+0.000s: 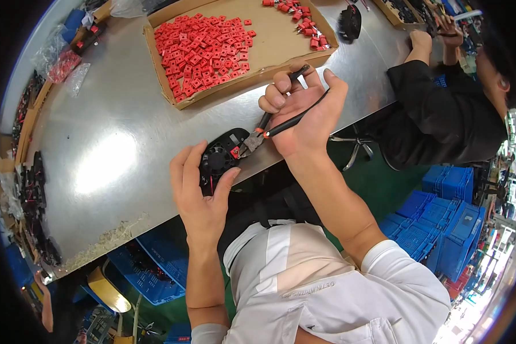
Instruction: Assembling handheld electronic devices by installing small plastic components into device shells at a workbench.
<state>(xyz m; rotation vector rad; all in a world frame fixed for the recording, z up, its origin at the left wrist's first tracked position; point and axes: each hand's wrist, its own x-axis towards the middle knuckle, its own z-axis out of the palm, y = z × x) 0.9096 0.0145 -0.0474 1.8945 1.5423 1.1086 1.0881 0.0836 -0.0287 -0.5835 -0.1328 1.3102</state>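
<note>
My left hand [198,189] grips a small black fan [221,157] at the near edge of the metal table [109,132]. My right hand [304,114] holds black-handled pliers [269,129]. The plier jaws meet a small red piece [235,152] on the fan's right side. Both forearms come up from the lower edge, over my white top.
A cardboard tray [281,49] with many red square parts [203,51] lies beyond my hands; more red parts [301,20] sit in its far corner. Another black fan [350,23] lies behind it. A person in black [436,114] works at the right. Blue crates [441,223] stand on the floor.
</note>
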